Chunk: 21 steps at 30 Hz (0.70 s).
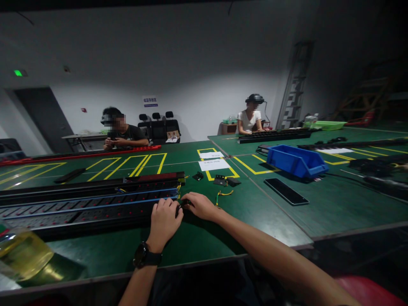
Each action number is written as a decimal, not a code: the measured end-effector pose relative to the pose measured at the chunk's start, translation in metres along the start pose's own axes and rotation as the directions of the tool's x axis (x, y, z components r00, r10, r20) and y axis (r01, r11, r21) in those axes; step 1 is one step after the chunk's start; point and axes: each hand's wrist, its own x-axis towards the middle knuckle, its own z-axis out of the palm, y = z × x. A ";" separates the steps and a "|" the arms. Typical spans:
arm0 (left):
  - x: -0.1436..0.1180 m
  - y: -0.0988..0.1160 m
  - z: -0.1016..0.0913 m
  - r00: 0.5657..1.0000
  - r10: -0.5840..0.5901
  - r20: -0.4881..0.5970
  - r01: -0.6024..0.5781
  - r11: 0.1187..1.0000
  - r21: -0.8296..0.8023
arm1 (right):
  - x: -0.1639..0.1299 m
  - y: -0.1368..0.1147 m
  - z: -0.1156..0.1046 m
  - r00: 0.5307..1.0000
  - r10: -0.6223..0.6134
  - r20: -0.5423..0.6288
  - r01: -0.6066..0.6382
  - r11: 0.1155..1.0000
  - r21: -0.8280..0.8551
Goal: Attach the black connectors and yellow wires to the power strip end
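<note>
At the right end of the near strip [95, 215], 2 bare hands close together, almost touching. Strip is long, black, dotted red, flat on the green table [204, 244]. Long axis runs left-right, crosswise to the person; from the hands it stretches leftward out of view. Left hand [165, 219] is the nearer: palm down over the strip's right end, fingers bent round it, grasping. Right hand [199, 206] sits just past that end, in line with the axis, fingertips pinching a small dark part [185, 202]; can't tell if it's loose or fixed to the strip, too dark.

Other stuff, all placed from the near strip. Alongside, on its far side: more strips with blue edges [127, 199]. Beyond its right end: black brackets [220, 180], 2 paper sheets [214, 165]. Right of that end: yellow-green wire [225, 193] near; phone [286, 191] and blue bin [296, 163] well apart. On its near side, far left: bottle [27, 255] with yellow liquid, blurred. Across the table, beyond the strip: 2 co-workers, 1 in a dark shirt [132, 135], 1 in a white shirt [244, 118].
</note>
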 end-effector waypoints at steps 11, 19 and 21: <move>0.000 0.000 0.000 1.000 -0.006 0.003 0.006 1.000 0.018 | 0.001 0.005 0.003 1.000 -0.025 -0.008 0.025 0.999 0.024; -0.001 -0.001 0.001 1.000 -0.004 0.000 0.004 1.000 0.010 | 0.001 0.005 0.004 1.000 -0.029 -0.012 0.029 0.999 0.024; -0.001 -0.001 0.001 1.000 -0.004 -0.001 0.004 1.000 0.012 | 0.001 0.005 0.004 0.999 -0.030 -0.013 0.030 0.999 0.023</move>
